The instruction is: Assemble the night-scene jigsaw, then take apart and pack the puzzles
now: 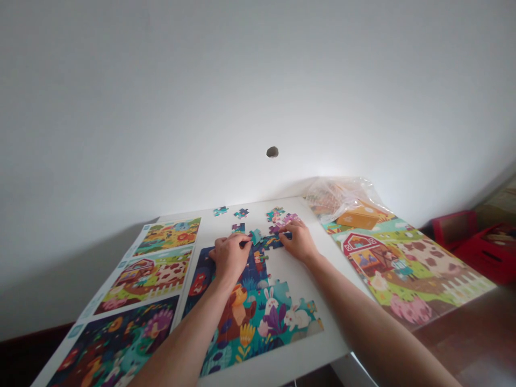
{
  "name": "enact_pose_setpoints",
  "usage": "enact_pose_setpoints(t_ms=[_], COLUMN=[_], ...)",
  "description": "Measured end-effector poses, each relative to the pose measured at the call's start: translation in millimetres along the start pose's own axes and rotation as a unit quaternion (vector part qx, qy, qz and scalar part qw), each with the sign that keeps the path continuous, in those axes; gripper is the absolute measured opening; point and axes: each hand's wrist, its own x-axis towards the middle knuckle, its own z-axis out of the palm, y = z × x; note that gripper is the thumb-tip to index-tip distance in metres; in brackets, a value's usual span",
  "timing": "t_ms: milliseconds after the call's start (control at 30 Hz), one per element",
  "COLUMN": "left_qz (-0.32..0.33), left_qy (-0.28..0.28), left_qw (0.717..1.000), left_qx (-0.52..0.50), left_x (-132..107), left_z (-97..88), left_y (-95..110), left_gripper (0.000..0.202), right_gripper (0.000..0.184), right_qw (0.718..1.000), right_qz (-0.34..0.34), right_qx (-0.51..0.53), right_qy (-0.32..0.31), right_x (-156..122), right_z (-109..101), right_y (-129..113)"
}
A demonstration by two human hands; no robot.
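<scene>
- White wall (258, 97) backs the counter (284, 266), beyond both hands' fingers.
- Left hand (230, 255): fingers narrow, apparently pinching a dark piece (243, 243) over the partly joined puzzle (262, 317).
- Right hand (300, 243): fingers narrow at a dark strip (272, 241); grip, we cannot tell.
- Loose pieces (242, 213) lie beyond the fingers, we judge for easy reach; picture sheet (151, 274) left of them, likely for comparison.

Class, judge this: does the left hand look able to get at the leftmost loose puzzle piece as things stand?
Probably yes: that puzzle piece lies just beyond the left hand, with what looks like bare tabletop between them.
</scene>
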Motion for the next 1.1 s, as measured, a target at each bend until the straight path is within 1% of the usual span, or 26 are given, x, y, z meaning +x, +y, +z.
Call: enact_pose_setpoints(t_ms=[100,233,300,367,433,500,667,767,833,933,1100], left_qz=[-0.015,-0.008,-0.007,0.000,0.023,0.054,0.140,0.174,0.177,0.159,0.129], left_qy=[-0.015,-0.015,-0.017,-0.023,-0.026,-0.026,-0.040,-0.044,-0.040,-0.031,-0.053], left_qw=[1.000,0.999,0.999,0.998,0.997,0.995,0.978,0.967,0.965,0.965,0.968], left_qx=[-0.006,-0.028,-0.041,-0.055,-0.069,-0.084,-0.151,-0.178,-0.189,-0.206,-0.210], left_x=[1,1,1,1,0,0,-3,-4,-4,-3,-2], left_z=[-0.9,-2.2,-2.1,-1.1,0.6,2.4,3.4,2.2,2.4,5.5,11.2], left_y=[1,2,2,2,2,3,7,8,8,5,2], left_gripper=[0.015,0.026,0.032,0.036,0.040,0.045,0.049,0.048,0.047,0.046,0.039], right_gripper=[0.017,0.020,0.025,0.034,0.045,0.052,0.057,0.057,0.056,0.052,0.047], right_qw=[0.999,0.996,0.993,0.991,0.990,0.988,0.986,0.984,0.983,0.982,0.980], right_qz=[-0.029,-0.078,-0.097,-0.106,-0.108,-0.112,-0.129,-0.126,-0.124,-0.116,-0.089], right_qx=[0.014,0.035,0.043,0.039,0.028,0.023,0.047,0.077,0.098,0.125,0.170], right_qy=[-0.005,-0.033,-0.049,-0.068,-0.088,-0.100,-0.096,-0.095,-0.095,-0.078,-0.053], right_x=[0,-1,-2,-3,-4,-5,-6,-6,-6,-5,-5], right_z=[1,-1,-3,-4,-5,-4,0,1,1,1,2], right_y=[1,-2,-5,-7,-8,-7,-4,-4,-5,-6,-7])
